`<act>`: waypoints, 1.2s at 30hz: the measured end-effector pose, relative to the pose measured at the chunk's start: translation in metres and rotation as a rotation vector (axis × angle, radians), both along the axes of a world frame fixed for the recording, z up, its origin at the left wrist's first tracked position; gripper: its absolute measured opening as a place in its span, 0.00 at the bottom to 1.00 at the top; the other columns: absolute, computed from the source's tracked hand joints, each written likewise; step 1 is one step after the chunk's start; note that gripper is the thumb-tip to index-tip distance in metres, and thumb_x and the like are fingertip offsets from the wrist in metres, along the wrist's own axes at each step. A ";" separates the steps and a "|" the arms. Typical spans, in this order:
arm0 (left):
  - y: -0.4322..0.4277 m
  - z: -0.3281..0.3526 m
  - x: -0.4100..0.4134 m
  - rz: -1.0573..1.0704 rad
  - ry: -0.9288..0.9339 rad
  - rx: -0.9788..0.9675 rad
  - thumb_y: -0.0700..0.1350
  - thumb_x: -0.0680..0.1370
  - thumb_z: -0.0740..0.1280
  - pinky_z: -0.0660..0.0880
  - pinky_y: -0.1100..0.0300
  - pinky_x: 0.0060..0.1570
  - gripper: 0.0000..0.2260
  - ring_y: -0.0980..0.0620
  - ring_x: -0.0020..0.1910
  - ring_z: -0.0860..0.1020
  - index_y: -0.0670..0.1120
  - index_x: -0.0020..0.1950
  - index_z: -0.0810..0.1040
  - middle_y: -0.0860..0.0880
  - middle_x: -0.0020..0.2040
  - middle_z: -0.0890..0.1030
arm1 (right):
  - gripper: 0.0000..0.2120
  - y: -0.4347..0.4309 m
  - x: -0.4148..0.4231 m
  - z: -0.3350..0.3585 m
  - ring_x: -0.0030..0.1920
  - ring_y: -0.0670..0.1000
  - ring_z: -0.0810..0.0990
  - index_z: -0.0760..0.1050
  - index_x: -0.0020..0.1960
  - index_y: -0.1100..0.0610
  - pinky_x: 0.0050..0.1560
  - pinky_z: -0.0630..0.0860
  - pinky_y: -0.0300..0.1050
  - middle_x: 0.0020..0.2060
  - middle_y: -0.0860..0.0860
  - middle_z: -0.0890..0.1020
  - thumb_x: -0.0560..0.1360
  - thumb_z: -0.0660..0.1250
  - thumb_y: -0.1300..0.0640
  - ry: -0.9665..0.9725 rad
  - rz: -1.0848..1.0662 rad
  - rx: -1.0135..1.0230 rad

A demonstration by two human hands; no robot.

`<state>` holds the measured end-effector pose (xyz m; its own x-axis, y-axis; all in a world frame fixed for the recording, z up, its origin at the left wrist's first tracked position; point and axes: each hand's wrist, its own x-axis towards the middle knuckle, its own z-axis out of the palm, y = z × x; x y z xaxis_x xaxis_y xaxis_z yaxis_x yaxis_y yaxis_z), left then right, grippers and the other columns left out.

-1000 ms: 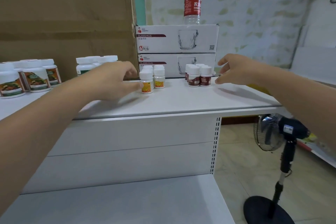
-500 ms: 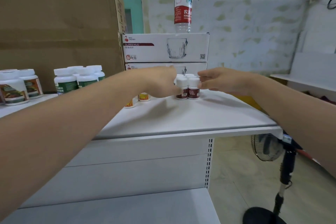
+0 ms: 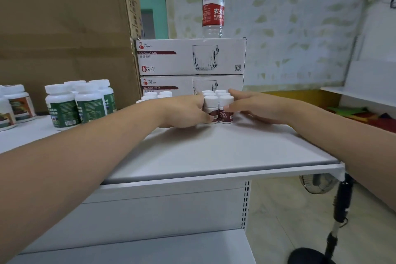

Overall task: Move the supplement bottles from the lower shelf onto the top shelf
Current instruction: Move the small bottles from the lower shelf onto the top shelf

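A cluster of several small white bottles with dark red labels (image 3: 218, 109) stands on the top shelf (image 3: 214, 156), in front of the lower glass-mug box. My left hand (image 3: 184, 111) presses against the cluster's left side, thumb on the front left bottle. My right hand (image 3: 252, 107) presses flat against its right side, thumb on the front right bottle. Behind my left hand, caps of the small yellow-labelled bottles (image 3: 156, 95) show; their bodies are hidden. The lower shelf (image 3: 150, 251) shows no bottles.
Green-labelled bottles (image 3: 79, 105) and larger bottles (image 3: 15, 105) stand at the left of the top shelf. A big cardboard box (image 3: 64, 28) and two stacked glass-mug boxes (image 3: 190, 58) with a water bottle (image 3: 213, 4) on top line the back. A standing fan (image 3: 334, 210) is at lower right.
My left hand left the yellow-labelled bottle and crossed right to the red-labelled cluster. My right hand closed in from the right. Both now squeeze the cluster; the camera has moved closer.
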<state>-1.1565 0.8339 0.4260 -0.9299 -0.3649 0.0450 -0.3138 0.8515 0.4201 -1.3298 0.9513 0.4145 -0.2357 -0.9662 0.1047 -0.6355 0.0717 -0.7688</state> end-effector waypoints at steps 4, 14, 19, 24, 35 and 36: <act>-0.003 -0.005 -0.005 0.035 0.027 0.026 0.47 0.80 0.63 0.66 0.51 0.68 0.19 0.47 0.67 0.72 0.48 0.71 0.69 0.48 0.66 0.76 | 0.18 -0.001 0.001 -0.003 0.50 0.26 0.72 0.63 0.63 0.40 0.47 0.64 0.18 0.50 0.27 0.71 0.80 0.60 0.59 0.092 0.016 0.021; -0.001 -0.015 -0.005 0.022 0.152 0.184 0.52 0.70 0.65 0.70 0.48 0.66 0.26 0.49 0.63 0.76 0.53 0.69 0.70 0.52 0.61 0.80 | 0.25 0.002 0.015 -0.003 0.73 0.48 0.62 0.58 0.66 0.27 0.74 0.53 0.55 0.71 0.38 0.66 0.71 0.57 0.31 0.217 -0.130 0.071; -0.003 -0.015 -0.004 -0.029 0.177 0.215 0.40 0.80 0.64 0.68 0.54 0.68 0.20 0.48 0.67 0.73 0.51 0.71 0.70 0.50 0.65 0.78 | 0.23 0.005 0.019 -0.003 0.72 0.49 0.64 0.56 0.71 0.34 0.74 0.54 0.52 0.72 0.45 0.67 0.78 0.56 0.40 0.179 -0.149 0.044; 0.000 -0.014 -0.002 -0.048 0.187 0.146 0.42 0.81 0.62 0.62 0.63 0.66 0.22 0.58 0.67 0.69 0.53 0.74 0.64 0.58 0.69 0.72 | 0.25 0.001 0.018 -0.004 0.70 0.50 0.65 0.56 0.67 0.30 0.73 0.53 0.57 0.68 0.41 0.71 0.70 0.51 0.30 0.289 -0.142 0.085; -0.003 -0.018 -0.005 0.015 0.201 0.121 0.45 0.82 0.62 0.61 0.58 0.71 0.22 0.59 0.69 0.68 0.58 0.74 0.63 0.61 0.69 0.72 | 0.22 0.009 0.027 0.001 0.60 0.51 0.68 0.53 0.74 0.49 0.51 0.55 0.41 0.61 0.50 0.72 0.82 0.51 0.45 0.274 -0.147 0.078; -0.002 -0.018 -0.005 0.008 0.200 0.122 0.46 0.82 0.62 0.61 0.57 0.71 0.22 0.59 0.69 0.68 0.58 0.75 0.63 0.62 0.69 0.72 | 0.22 0.009 0.028 0.001 0.58 0.50 0.69 0.53 0.74 0.49 0.49 0.54 0.39 0.59 0.49 0.72 0.82 0.50 0.45 0.277 -0.142 0.073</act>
